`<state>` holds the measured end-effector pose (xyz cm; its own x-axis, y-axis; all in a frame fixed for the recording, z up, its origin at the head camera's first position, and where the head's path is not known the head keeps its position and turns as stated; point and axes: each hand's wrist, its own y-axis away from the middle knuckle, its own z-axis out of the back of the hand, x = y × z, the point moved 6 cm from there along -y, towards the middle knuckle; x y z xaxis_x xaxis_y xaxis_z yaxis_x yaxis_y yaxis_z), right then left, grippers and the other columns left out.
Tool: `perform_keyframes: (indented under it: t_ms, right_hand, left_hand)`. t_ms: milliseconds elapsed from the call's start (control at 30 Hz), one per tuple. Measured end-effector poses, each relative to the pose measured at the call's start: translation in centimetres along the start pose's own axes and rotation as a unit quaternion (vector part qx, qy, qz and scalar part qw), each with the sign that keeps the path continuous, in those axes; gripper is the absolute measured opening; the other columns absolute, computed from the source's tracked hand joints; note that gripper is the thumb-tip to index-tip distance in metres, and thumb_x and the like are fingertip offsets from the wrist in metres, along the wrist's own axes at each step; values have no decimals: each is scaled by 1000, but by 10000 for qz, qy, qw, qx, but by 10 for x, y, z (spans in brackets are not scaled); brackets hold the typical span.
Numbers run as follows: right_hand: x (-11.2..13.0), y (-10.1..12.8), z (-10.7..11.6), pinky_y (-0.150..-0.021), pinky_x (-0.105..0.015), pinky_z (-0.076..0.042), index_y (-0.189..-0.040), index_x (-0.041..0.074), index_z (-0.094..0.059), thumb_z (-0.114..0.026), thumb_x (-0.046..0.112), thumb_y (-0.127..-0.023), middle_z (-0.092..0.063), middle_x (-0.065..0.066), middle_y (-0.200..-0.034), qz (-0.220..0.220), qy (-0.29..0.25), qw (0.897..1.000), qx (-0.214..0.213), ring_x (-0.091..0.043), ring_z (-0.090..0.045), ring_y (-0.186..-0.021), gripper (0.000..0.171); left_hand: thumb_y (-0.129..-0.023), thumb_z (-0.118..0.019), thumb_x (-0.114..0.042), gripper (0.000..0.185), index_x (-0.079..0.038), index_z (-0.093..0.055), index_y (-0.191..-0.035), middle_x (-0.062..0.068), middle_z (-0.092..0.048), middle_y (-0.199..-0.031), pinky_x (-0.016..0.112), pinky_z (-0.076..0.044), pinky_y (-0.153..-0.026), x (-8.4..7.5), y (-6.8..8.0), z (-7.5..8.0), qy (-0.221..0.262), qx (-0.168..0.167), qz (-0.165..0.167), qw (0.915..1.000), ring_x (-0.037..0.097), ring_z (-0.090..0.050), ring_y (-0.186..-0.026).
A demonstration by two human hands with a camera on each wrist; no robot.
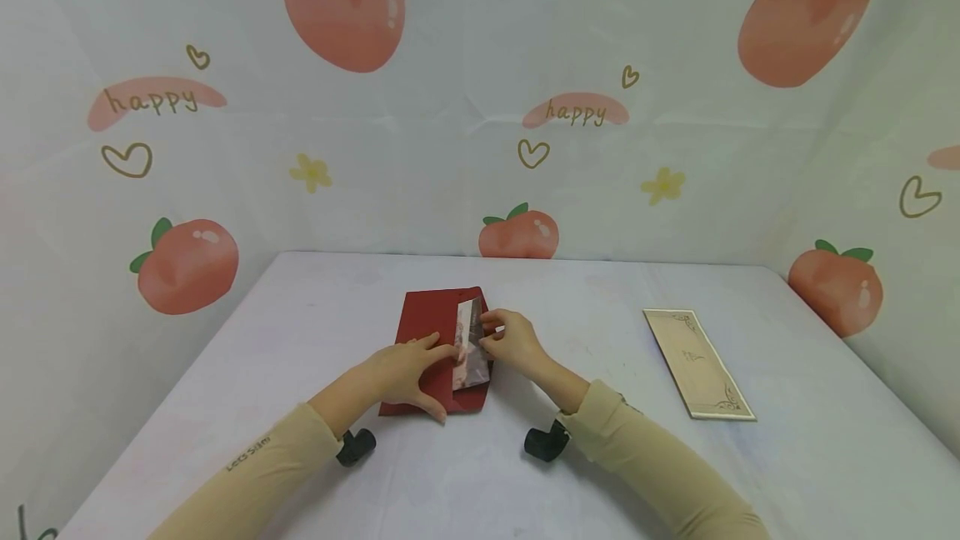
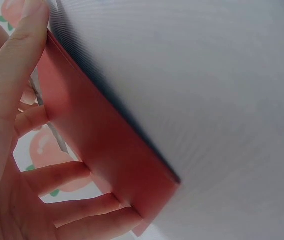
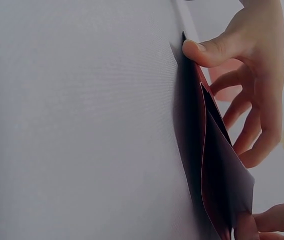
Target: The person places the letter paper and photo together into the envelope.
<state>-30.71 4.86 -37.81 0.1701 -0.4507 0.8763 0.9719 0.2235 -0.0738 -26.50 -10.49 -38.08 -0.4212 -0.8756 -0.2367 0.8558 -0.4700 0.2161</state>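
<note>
A red paper envelope (image 1: 422, 319) lies on the white table, its opening on the right side. Partly out of that opening, or lying over it, is a printed photo (image 1: 470, 369) in grey and pinkish tones. My left hand (image 1: 401, 372) rests spread on the envelope, thumb at the near edge; the left wrist view shows its fingers lying straight across the red paper (image 2: 106, 135). With thumb and fingers, my right hand (image 1: 517, 344) pinches the photo's right edge. The right wrist view shows the envelope's mouth gaping, with the photo's dark side (image 3: 229, 160) in it.
To the right on the table lies a long cream card (image 1: 701, 365) with a pale border and corner ornaments. Black wrist cameras, the left one (image 1: 356, 447) and the right one (image 1: 546, 442), sit under the sleeves. A white curtain (image 1: 420, 148) printed with fruit hangs behind.
</note>
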Motion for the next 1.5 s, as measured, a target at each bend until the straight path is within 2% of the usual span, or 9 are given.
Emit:
perform_keyframes:
  t_ms: [400,800,1500]
  right_hand:
    - [2,-1,-7,-64,-30,-58,-115,-8,-58,-62,-9,-80,-63,-22,-104,-89,-102,9998,157,-23,-65,-83,35]
    - [4,-1,-14,-68,-30,-58,-116,-8,-56,-62,-8,-81,-63,-25,-108,112,69,9993,344,-27,-67,-88,36]
    - [5,-1,-23,-69,-28,-58,-117,-8,-56,-60,-8,-81,-64,-24,-109,72,35,9990,440,-28,-68,-90,37]
  left_hand:
    - [-63,-77,-59,87,-25,-43,-136,19,-35,-148,58,-45,-93,2,-2,0,-43,-8,-96,9999,43,-44,-128]
    - [-64,-76,-59,86,-26,-43,-136,19,-34,-149,58,-44,-94,2,-2,0,-73,8,-99,9999,44,-43,-128]
    - [-64,-77,-57,84,-25,-43,-135,21,-35,-148,60,-44,-93,0,0,1,-14,-30,-158,9999,47,-42,-128]
